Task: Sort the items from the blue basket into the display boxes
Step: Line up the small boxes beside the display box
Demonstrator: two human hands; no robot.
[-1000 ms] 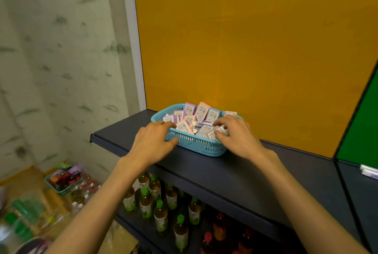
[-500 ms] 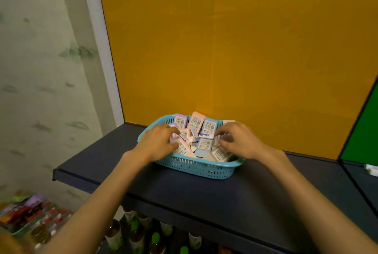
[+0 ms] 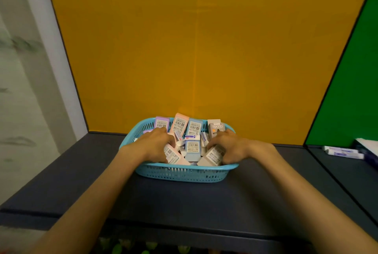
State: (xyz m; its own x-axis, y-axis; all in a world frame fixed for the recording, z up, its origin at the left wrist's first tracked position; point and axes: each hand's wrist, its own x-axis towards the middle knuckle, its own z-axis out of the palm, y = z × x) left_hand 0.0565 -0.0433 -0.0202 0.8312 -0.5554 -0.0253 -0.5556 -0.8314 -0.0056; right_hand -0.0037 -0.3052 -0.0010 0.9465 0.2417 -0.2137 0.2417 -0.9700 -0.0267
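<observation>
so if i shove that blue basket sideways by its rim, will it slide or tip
Probably slide. The blue basket is low and wide, sitting flat on the smooth dark shelf, so tipping seems unlikely. Its perforated plastic wall looks thin, so the rim may flex a little. The small boxes are piled loosely, some leaning, and would likely shift or topple inside.

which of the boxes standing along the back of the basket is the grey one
The grey box at the right end of the back row, just above the right hand. The others there are purple, pink and light blue.
</observation>
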